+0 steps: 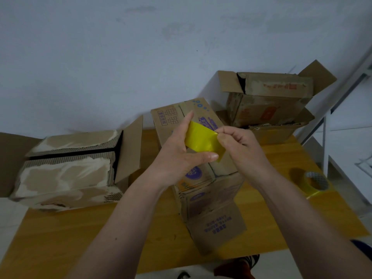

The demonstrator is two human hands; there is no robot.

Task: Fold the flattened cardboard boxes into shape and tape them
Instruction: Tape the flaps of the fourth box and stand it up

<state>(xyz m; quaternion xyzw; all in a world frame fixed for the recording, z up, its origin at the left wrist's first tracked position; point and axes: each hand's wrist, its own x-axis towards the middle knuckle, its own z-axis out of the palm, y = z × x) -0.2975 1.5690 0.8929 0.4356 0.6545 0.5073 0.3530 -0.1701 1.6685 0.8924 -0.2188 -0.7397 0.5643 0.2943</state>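
Note:
A strip of yellow tape [203, 140] is stretched between both hands above the middle box. My left hand [177, 156] holds its left end between thumb and forefinger. My right hand [238, 142] pinches its right edge with curled fingers. Under the hands stands a folded cardboard box [205, 178] with purple print, one flap hanging over the table's front edge. A roll of yellow tape [315, 183] lies on the wooden table [80, 234] at the right.
A torn, worn cardboard box [68, 172] lies at the table's left with a flap open. Two more boxes [269, 101] are stacked at the back right against the white wall. White furniture stands to the right of the table.

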